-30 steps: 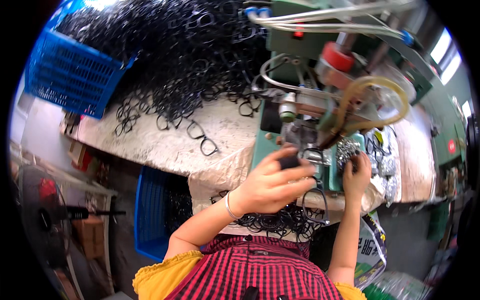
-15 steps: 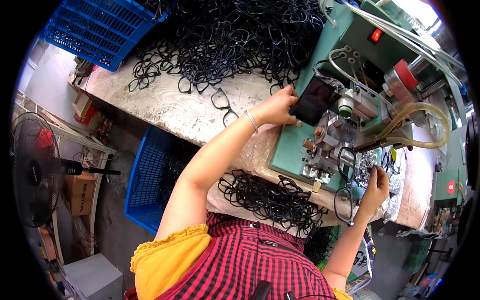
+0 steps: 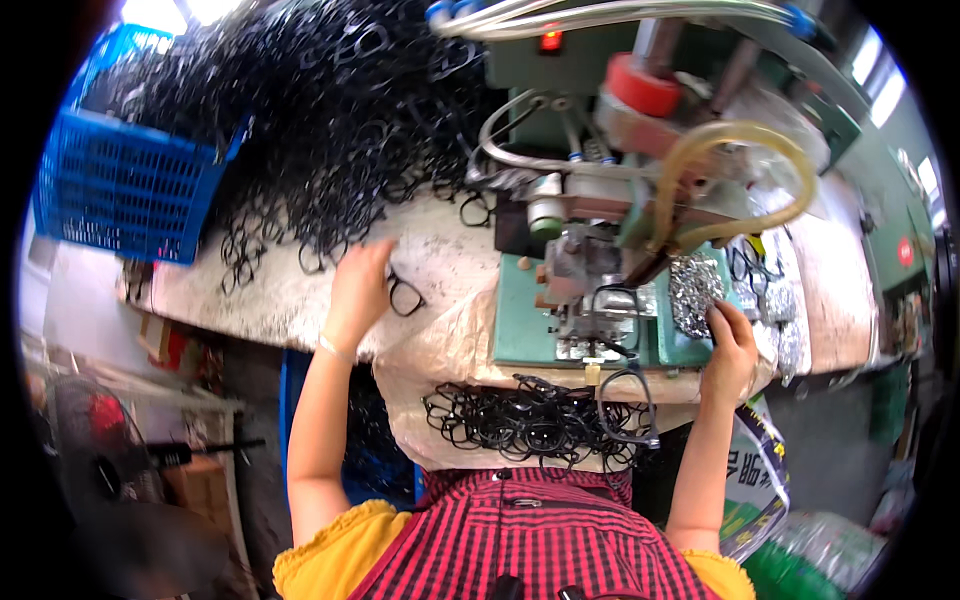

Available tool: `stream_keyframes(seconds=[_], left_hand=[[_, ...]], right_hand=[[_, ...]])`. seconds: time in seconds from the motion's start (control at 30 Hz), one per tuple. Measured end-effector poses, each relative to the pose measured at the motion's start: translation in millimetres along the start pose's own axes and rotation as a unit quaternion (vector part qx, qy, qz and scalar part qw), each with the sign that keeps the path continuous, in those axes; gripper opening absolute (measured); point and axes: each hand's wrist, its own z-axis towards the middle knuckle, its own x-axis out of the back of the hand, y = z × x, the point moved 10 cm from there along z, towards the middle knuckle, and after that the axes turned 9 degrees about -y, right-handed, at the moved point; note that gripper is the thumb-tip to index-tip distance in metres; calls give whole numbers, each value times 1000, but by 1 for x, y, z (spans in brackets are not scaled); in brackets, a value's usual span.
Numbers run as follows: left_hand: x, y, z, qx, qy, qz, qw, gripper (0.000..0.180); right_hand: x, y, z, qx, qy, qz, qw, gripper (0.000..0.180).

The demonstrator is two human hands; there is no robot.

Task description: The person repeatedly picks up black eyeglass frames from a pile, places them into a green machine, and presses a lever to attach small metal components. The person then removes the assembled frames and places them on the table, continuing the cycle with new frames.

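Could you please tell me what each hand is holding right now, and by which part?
The left hand rests on a black eyeglass frame at its rim; the right hand touches small silvery parts. Grip unclear.

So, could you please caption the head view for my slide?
Left hand on a black eyeglass frame; right hand at the green machine.

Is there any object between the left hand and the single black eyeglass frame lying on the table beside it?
Nothing visible. The left hand lies on the table right next to the black eyeglass frame, fingers at its edge; whether they touch is unclear.
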Motion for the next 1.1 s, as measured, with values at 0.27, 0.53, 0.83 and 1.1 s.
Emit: stream_keyframes(seconds=[0.27,0.53,0.83,1.1], left_hand=[[-11,5,-17,87,163,-245,952,37],[18,98,10,38,173,-768,615,30],[168,213,3,-240,249,-522,780,35],[171,201,47,-188,233,-580,758,13]], right_hand=[[-125,-111,-13,200,-114,-116,966,31],[-133,-96,-15,114,-132,75,982,59],[-140,-113,-16,93,-160,23,982,62],[-154,-96,-23,39,-185,172,967,64]])
